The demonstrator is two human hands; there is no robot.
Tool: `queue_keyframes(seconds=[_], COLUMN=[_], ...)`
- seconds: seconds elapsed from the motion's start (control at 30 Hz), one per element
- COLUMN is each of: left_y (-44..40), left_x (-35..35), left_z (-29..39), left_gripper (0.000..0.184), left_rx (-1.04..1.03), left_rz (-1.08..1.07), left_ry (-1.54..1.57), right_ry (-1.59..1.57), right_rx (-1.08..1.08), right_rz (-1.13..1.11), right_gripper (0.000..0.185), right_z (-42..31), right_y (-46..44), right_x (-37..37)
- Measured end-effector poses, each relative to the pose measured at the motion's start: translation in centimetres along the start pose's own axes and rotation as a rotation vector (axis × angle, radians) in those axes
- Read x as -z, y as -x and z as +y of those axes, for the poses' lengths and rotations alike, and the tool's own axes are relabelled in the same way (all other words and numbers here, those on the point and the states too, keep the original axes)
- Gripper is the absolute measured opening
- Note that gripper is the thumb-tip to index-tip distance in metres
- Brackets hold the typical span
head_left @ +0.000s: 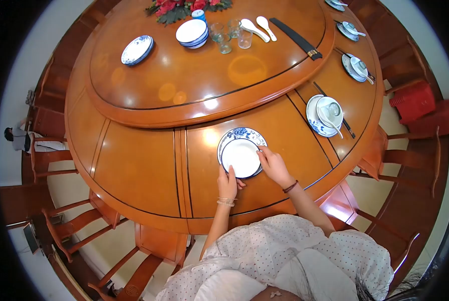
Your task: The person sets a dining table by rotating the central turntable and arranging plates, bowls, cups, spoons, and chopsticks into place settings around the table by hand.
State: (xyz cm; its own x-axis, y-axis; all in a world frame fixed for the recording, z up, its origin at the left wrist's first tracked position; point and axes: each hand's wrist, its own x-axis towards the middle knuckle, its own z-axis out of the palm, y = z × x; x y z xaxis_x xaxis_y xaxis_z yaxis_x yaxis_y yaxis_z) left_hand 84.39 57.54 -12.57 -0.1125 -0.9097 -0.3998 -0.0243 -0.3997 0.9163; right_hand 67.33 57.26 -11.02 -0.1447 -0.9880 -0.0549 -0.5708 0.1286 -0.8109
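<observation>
A white bowl with a blue rim line [241, 158] is over a blue-and-white patterned plate [241, 133] near the table's front edge. My left hand [228, 184] grips the bowl's lower left side, its thumb up along the edge and some fingers hidden below. On the right, my right hand [276, 165] is closed at the bowl's rim with thumb and fingers. Whether the bowl touches the plate, I cannot tell.
On the raised turntable [174, 113] are stacked plates [137, 50], stacked bowls [192, 33], several glasses [244, 38], white spoons [267, 28], black chopsticks [295, 38] and red flowers [171, 7]. A place setting [329, 111] lies to the right. Wooden chairs surround the table; a person [19, 138] is far left.
</observation>
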Motion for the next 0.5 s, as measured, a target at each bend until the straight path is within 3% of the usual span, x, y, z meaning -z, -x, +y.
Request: queue_keyframes(seconds=[0.23,0.3,0.37,0.43,0.5], left_y=[-1.6,-1.9,-1.6,-1.9,-2.9], left_x=[-0.3,0.1,0.2,0.8,2.1], left_z=[-0.4,0.5,1.9,2.2,1.8], left_gripper=[0.028,0.037,0.043,0.049,0.058], left_rx=[-0.020,0.084,0.029,-0.029,-0.094], left_rz=[-0.060,-0.136,-0.075,-0.008,0.115], left_ry=[0.000,-0.061,-0.129,-0.199,-0.314], right_ry=[0.115,0.144,0.172,0.280,0.309], right_rx=[-0.054,-0.129,-0.194,0.000,0.157], right_rz=[0.095,0.073,0.044,0.287,0.288], right_gripper=[0.024,0.023,0.022,0.023,0.028], right_z=[1.1,-0.2,-0.6,-0.1,0.2], right_y=[0.0,-0.5,-2.0,-4.7,-8.3], right_x=[-0.2,1.0,2.0,3.3,5.1])
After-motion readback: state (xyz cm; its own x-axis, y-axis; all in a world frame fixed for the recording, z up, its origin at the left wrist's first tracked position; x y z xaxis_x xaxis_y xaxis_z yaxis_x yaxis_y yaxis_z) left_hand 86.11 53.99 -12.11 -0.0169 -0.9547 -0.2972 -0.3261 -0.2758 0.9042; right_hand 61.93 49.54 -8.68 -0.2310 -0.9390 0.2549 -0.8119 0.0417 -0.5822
